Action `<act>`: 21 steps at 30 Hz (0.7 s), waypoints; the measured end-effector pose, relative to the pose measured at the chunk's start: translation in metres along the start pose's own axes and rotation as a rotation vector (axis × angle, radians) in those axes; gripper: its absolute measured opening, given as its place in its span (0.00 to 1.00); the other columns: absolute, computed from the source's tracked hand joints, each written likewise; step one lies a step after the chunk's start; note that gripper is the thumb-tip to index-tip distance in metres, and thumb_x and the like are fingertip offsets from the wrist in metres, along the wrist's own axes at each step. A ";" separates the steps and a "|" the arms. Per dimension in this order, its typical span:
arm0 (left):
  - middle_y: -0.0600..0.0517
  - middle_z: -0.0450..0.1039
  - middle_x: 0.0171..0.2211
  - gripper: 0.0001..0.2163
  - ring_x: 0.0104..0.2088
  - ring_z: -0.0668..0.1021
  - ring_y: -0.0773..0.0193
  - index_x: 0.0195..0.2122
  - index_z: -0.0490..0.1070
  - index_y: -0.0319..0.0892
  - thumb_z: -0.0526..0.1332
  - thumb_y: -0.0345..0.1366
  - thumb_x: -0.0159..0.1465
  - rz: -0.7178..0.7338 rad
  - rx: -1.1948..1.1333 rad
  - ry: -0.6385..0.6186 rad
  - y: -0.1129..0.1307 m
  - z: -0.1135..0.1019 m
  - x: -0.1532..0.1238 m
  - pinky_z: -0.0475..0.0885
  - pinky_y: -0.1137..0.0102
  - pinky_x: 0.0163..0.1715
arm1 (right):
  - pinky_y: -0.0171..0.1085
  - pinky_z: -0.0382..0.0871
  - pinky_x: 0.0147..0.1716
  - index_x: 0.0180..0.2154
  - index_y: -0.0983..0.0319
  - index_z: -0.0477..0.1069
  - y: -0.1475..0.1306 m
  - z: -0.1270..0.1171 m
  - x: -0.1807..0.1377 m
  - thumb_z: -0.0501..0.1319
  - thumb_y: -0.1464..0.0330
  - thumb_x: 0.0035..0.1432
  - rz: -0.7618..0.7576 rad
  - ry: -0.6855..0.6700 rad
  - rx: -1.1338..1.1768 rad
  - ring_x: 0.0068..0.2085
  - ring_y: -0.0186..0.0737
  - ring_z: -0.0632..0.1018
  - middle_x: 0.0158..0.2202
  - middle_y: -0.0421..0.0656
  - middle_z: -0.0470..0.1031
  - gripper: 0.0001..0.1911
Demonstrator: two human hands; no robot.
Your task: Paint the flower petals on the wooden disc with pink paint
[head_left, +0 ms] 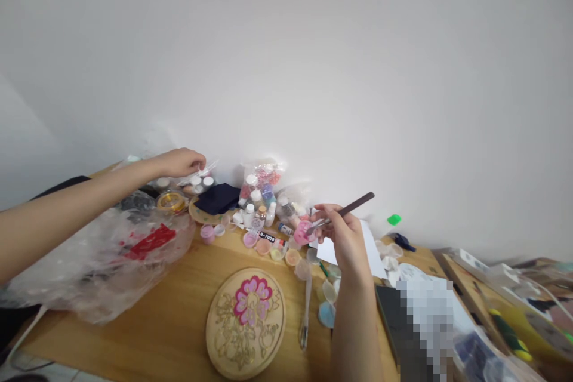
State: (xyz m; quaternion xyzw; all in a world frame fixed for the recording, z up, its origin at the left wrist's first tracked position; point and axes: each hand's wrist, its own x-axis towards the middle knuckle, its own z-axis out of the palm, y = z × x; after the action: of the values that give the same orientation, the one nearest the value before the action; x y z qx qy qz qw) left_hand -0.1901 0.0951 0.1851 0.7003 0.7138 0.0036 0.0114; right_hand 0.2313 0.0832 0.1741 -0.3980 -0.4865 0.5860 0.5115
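My left hand [182, 162] reaches to the back of the table, its fingers pinched on the edge of a clear plastic bag [210, 169] among white-capped bottles [196, 181]. In my right hand [342, 230] is a small dark-handled spatula [356, 204], its metal tip pointing down to the left. The tip meets a small pink pot [303, 233], which also seems held by the fingers of this hand. On the table in front lies an oval wooden board [250, 358] with a gold-outlined flower design [253, 300], petals filled with pink and magenta.
Small open paint pots [263, 246], a B-7000 glue tube [271, 239] and bagged bottles [257, 191] line the back. Crumpled plastic with red stains [147, 242] covers the left side. A clear-handled tool [306, 310] lies beside the board. A dark flat device [389, 316] lies right.
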 end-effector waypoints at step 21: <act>0.37 0.85 0.45 0.15 0.48 0.85 0.48 0.42 0.83 0.36 0.55 0.32 0.70 -0.118 0.266 0.019 0.013 0.003 -0.001 0.72 0.66 0.43 | 0.33 0.63 0.15 0.30 0.63 0.78 -0.001 0.000 0.001 0.78 0.50 0.36 0.010 0.017 0.003 0.16 0.31 0.71 0.23 0.40 0.78 0.26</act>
State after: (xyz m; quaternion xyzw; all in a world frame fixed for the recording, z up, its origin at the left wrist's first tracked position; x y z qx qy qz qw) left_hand -0.1773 0.0942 0.1827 0.6524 0.7479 -0.0853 -0.0880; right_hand 0.2313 0.0837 0.1753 -0.4048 -0.4791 0.5859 0.5132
